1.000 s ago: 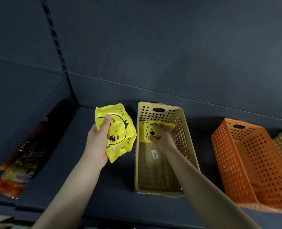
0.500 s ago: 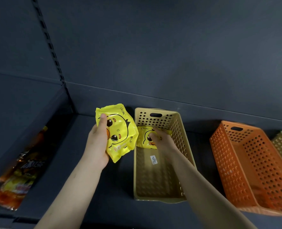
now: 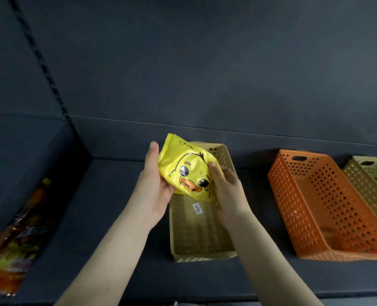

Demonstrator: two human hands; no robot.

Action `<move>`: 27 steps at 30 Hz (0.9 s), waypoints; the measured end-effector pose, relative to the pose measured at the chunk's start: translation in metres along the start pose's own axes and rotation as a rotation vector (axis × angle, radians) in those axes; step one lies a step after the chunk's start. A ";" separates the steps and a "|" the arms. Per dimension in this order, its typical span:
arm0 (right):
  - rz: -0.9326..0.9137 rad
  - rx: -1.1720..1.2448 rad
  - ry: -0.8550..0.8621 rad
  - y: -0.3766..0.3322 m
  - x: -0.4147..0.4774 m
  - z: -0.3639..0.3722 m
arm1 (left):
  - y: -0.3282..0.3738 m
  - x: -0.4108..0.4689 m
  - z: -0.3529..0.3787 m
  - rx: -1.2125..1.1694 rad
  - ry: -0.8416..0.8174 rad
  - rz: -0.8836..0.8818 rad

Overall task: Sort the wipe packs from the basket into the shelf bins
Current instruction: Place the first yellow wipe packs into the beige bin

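Note:
A yellow wipe pack (image 3: 185, 171) printed with a cartoon duck is held over the far end of the tan perforated bin (image 3: 203, 256) on the dark shelf. My left hand (image 3: 154, 188) holds its left edge, thumb pointing up along the side. My right hand (image 3: 227, 191) grips its right edge, thumb on the printed face. The pack covers the bin's far end, so what lies there is hidden. A white label sticks to the bin floor.
An orange perforated bin (image 3: 329, 206) stands to the right, with another tan bin (image 3: 373, 177) beyond it at the frame edge. Orange snack bags (image 3: 13, 244) lie on the neighbouring shelf at far left. The dark back panel rises behind the bins.
My left hand carried its duck pack right, over the tan bin. My right hand let go of the pack it had put inside the bin and took hold of this one's right edge.

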State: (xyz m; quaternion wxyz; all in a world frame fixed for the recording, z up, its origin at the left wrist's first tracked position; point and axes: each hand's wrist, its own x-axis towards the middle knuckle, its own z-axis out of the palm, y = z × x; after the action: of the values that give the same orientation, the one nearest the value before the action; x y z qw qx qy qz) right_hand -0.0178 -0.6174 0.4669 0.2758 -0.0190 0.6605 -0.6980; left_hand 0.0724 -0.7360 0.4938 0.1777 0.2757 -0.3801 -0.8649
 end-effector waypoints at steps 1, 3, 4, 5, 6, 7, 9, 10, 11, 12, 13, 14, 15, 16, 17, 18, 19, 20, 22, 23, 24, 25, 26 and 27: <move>-0.017 0.009 0.014 -0.001 0.000 -0.005 | 0.000 0.001 -0.002 0.038 -0.024 -0.017; -0.029 0.027 -0.001 -0.004 -0.003 -0.013 | 0.000 0.004 -0.008 0.133 -0.052 -0.020; -0.030 0.045 -0.009 -0.006 -0.004 -0.016 | -0.001 0.005 -0.011 0.190 -0.057 -0.008; -0.027 0.078 -0.010 -0.007 -0.006 -0.019 | -0.002 0.006 -0.015 0.247 -0.056 0.012; -0.016 0.120 -0.004 -0.007 -0.007 -0.021 | -0.004 0.007 -0.017 0.287 -0.049 0.034; -0.006 0.156 0.008 -0.007 -0.008 -0.021 | -0.007 0.007 -0.018 0.303 -0.034 0.056; 0.001 0.183 0.042 -0.007 -0.010 -0.021 | -0.012 0.007 -0.018 0.288 0.005 0.079; -0.010 0.175 0.062 -0.007 -0.009 -0.020 | -0.014 0.007 -0.018 0.269 0.026 0.082; -0.031 0.162 0.079 -0.008 -0.009 -0.020 | -0.016 0.007 -0.018 0.249 0.040 0.084; -0.054 0.149 0.092 -0.010 -0.009 -0.019 | -0.018 0.007 -0.017 0.228 0.051 0.082; -0.077 0.139 0.102 -0.012 -0.009 -0.018 | -0.019 0.007 -0.017 0.211 0.059 0.080; -0.095 0.127 0.109 -0.013 -0.008 -0.018 | -0.019 0.007 -0.017 0.197 0.067 0.076; -0.112 0.113 0.109 -0.014 -0.007 -0.019 | -0.018 0.007 -0.017 0.190 0.075 0.075; -0.127 0.099 0.104 -0.016 -0.006 -0.019 | -0.017 0.007 -0.017 0.185 0.079 0.077; -0.133 0.088 0.097 -0.017 -0.006 -0.020 | -0.015 0.008 -0.017 0.181 0.080 0.082; -0.132 0.087 0.088 -0.017 -0.006 -0.020 | -0.015 0.008 -0.018 0.175 0.079 0.087; -0.124 0.097 0.075 -0.017 -0.006 -0.021 | -0.014 0.008 -0.018 0.161 0.080 0.091; -0.115 0.112 0.054 -0.016 -0.005 -0.022 | -0.014 0.007 -0.018 0.135 0.085 0.090; -0.088 0.141 -0.006 -0.014 -0.004 -0.025 | -0.012 0.007 -0.016 0.093 0.100 0.092; -0.070 0.158 -0.041 -0.013 -0.005 -0.025 | -0.012 0.007 -0.016 0.090 0.109 0.103; -0.057 0.174 -0.082 -0.012 -0.005 -0.025 | -0.012 0.008 -0.015 0.091 0.126 0.117; -0.052 0.184 -0.111 -0.011 -0.005 -0.024 | -0.012 0.009 -0.014 0.093 0.152 0.136; -0.055 0.188 -0.122 -0.010 -0.005 -0.023 | -0.012 0.010 -0.014 0.091 0.183 0.153; -0.065 0.181 -0.112 -0.009 -0.005 -0.021 | -0.012 0.011 -0.013 0.090 0.213 0.173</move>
State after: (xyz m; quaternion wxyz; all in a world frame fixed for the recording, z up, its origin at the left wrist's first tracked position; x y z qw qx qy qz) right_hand -0.0249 -0.5965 0.4741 0.2902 -0.0545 0.5774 -0.7612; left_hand 0.0705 -0.7412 0.4734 0.2782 0.3399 -0.4198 -0.7942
